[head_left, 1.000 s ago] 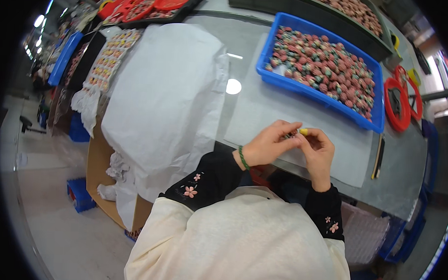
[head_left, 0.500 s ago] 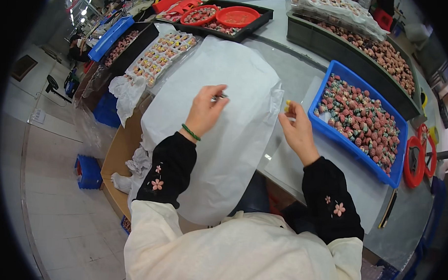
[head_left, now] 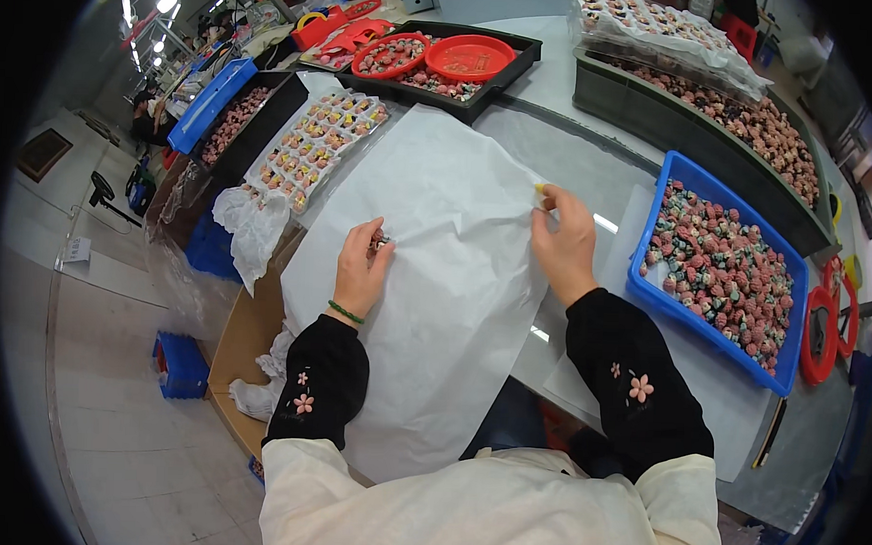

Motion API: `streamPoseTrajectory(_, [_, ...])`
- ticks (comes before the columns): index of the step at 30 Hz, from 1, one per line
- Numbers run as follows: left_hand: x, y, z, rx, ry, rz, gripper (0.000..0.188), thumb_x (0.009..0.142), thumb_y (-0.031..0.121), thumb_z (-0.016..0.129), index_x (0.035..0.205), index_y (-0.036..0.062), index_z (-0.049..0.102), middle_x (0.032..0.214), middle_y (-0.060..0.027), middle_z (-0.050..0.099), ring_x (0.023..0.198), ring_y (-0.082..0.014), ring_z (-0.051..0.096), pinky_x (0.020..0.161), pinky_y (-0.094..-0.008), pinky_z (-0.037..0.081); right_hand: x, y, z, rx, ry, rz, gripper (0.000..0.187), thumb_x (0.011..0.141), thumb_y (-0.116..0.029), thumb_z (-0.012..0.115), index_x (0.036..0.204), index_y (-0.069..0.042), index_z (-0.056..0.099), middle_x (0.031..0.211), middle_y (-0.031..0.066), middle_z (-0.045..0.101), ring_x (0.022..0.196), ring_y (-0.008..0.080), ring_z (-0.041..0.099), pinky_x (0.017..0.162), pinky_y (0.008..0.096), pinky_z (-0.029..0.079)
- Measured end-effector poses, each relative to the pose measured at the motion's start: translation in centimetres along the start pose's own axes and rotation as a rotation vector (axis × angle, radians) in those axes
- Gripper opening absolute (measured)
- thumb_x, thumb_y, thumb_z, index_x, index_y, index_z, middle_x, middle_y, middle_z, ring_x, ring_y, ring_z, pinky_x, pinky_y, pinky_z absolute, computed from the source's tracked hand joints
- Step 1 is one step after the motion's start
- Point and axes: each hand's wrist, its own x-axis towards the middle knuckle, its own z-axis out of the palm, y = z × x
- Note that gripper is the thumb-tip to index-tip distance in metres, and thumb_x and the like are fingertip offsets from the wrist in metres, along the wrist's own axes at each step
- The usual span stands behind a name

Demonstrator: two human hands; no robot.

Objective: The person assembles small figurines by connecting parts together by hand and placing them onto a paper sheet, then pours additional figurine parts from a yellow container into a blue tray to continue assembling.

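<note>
A large white sheet of thin paper (head_left: pixel 425 301) spreads in front of me over the table's left part and hangs toward my lap. My left hand (head_left: pixel 362 275) is over the sheet's left side, fingers curled around a small pinkish-dark piece (head_left: pixel 379 240), its exact kind too small to tell. At the sheet's right edge, my right hand (head_left: pixel 566 241) pinches the paper between thumb and fingers. A yellow spot (head_left: pixel 540 189) shows at its index fingertip; I cannot tell whether it is a cover or a piece. Creases run across the sheet between both hands.
Right of me stands a blue tray (head_left: pixel 713 325) of pink and green ball-like pieces. A long dark bin (head_left: pixel 691 113) lies behind it. Farther left are a compartment tray (head_left: pixel 310 153) of small pieces, a black tray (head_left: pixel 505 73) with red lids, and a cardboard box (head_left: pixel 236 347).
My left hand has moved down and left over the sheet. My right hand has come onto the sheet's right edge and now pinches it. The paper has become more creased.
</note>
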Motion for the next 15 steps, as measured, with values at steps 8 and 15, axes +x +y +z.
streamPoseTrajectory(8, [0.2, -0.4, -2.5, 0.064, -0.129, -0.064, 0.033, 0.080, 0.003, 0.056, 0.112, 0.0014, 0.050, 0.099, -0.0072, 0.050, 0.088, -0.0141, 0.052, 0.075, -0.0257, 0.047, -5.1, -5.7, 0.9, 0.046, -0.326, -0.683, 0.036, 0.062, 0.004, 0.058, 0.097, -0.006, 0.055, 0.086, 0.0109, 0.050, 0.106, 0.0318, 0.047, 0.088, 0.0477, 0.034])
streamPoseTrajectory(15, [0.0, -0.5, -3.0, 0.125, -0.166, -0.075, 0.034, 0.080, 0.006, 0.056, 0.112, 0.0009, 0.050, 0.097, -0.0081, 0.050, 0.085, -0.0153, 0.052, 0.074, -0.0263, 0.048, -3.2, -4.7, 0.3, 0.257, -0.162, 0.065, 0.055, 0.072, -0.028, 0.066, 0.115, -0.004, 0.041, 0.100, 0.0142, 0.047, 0.098, 0.0258, 0.047, 0.078, 0.0320, 0.041])
